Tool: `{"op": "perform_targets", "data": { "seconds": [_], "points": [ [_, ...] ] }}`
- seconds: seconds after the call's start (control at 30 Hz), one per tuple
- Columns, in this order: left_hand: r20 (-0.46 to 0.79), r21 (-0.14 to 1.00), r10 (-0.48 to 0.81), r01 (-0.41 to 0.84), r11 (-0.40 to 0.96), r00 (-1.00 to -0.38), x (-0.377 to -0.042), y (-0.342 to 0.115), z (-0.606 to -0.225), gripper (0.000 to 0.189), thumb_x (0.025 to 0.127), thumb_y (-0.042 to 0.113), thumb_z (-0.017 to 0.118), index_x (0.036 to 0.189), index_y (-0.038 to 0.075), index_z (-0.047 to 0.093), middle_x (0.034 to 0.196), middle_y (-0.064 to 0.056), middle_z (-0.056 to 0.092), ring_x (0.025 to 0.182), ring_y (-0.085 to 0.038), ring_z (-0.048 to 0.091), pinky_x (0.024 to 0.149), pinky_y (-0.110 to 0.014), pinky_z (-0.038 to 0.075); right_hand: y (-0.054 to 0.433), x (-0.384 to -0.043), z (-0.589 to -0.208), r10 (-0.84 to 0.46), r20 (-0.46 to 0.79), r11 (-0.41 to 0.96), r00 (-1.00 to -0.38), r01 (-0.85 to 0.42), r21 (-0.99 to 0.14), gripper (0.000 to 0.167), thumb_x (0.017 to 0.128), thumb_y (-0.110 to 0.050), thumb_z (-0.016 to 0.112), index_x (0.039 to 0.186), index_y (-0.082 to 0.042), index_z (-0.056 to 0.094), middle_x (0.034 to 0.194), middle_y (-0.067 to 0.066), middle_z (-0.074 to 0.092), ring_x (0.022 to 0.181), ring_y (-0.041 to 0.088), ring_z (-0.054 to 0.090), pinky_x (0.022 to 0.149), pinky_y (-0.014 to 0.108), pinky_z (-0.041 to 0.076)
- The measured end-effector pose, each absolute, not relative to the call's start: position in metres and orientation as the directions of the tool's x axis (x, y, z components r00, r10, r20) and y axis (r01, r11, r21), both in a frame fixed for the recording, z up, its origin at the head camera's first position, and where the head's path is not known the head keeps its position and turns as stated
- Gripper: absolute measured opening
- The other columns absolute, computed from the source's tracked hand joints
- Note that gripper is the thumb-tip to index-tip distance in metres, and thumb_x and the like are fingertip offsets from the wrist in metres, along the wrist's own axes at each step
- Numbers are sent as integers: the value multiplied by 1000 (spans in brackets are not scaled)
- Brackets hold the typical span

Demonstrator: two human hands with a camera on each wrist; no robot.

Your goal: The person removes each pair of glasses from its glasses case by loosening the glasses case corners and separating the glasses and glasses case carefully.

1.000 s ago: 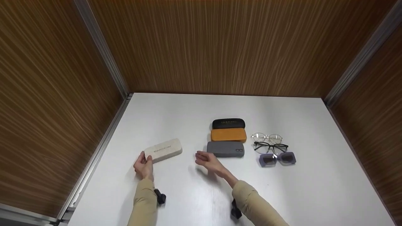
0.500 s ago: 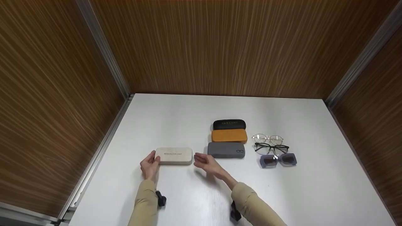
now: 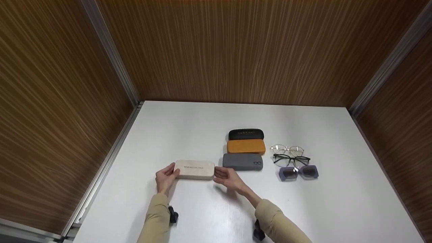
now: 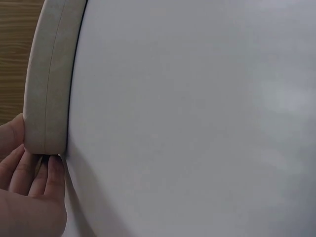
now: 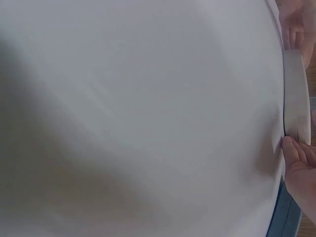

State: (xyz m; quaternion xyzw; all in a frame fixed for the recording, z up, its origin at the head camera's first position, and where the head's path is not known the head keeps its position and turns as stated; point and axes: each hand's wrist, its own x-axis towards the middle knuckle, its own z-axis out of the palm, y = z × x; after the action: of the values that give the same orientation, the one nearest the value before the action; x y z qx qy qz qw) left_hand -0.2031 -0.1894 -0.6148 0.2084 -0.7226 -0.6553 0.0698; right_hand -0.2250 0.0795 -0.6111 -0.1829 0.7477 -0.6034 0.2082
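Note:
An off-white glasses case (image 3: 194,169), lid down and with small lettering on top, appears to lie flat on the white table. My left hand (image 3: 165,178) grips its left end, thumb on the top edge and fingers against the end, as the left wrist view also shows. At the opposite end, my right hand (image 3: 231,180) touches the case with its fingertips, the fingers fairly straight. In the right wrist view these fingertips (image 5: 291,145) meet the end of the case. The inside of the case is hidden.
Right of the off-white case lie a grey case (image 3: 241,161), an orange case (image 3: 245,146) and a black case (image 3: 246,134), stacked in a column. Beside them are thin-framed glasses (image 3: 287,149), black-framed glasses (image 3: 291,159) and purple sunglasses (image 3: 299,172). Wooden panels (image 3: 236,50) enclose the table.
My left hand has brought the off-white case rightward and turned it from a slant to nearly square with the table. The right hand has shifted slightly right and now touches its end.

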Motion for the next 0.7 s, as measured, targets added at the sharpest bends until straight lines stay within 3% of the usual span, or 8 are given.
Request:
{"op": "perform_targets", "data": {
  "seconds": [0.33, 0.7],
  "points": [
    [-179, 952, -313, -245, 185, -933, -203, -178, -612, 43, 88, 8, 77, 129, -2, 66, 130, -23, 67, 125, -35, 63, 102, -35, 56, 106, -224, -608, -520, -61, 264, -852, -92, -960, 56, 97, -6, 64, 142, 17, 43, 144, 35, 50, 133, 46, 52, 108, 43, 51],
    [-144, 957, -271, -204, 208, -952, -202, -162, -615, 44, 85, 8, 80, 125, -3, 68, 123, -23, 71, 116, -33, 69, 94, -29, 59, 128, -217, -608, -517, -51, 306, -854, -129, -943, 59, 95, -7, 67, 142, 19, 42, 143, 37, 49, 132, 48, 53, 109, 46, 49]
  ]
}}
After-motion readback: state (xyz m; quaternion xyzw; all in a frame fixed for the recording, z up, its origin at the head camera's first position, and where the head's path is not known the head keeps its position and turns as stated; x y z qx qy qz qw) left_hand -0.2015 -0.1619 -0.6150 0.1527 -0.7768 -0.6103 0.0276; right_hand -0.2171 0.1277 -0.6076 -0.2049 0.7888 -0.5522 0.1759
